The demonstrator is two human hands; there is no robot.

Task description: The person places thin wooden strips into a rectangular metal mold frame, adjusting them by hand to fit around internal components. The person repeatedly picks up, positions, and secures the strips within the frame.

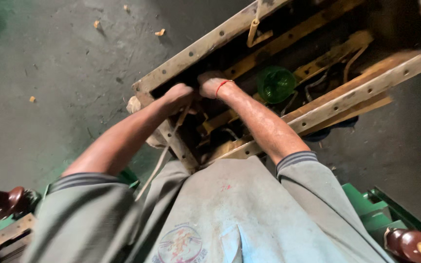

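Hazards, as I judged them: both hands worked inside an open metal tank [191,53] whose flange edge ran close against the forearms, so a slip could have scraped a wrist on the flange or its bolt holes. The interior was dark and crowded with wooden bars [313,68], wires and a green cap [275,84]; a finger could have been pinched between parts I could not see. A loose tape [164,156] hung over the near corner and might have snagged.

Hand state: the left hand [177,95] was curled shut at the near corner of the tank, just inside the flange, apparently on the upper end of the tape. The right hand [212,84], with a red thread at the wrist, was bent down into the tank just beside it; its fingers were hidden, so I could not tell its opening or what it held.
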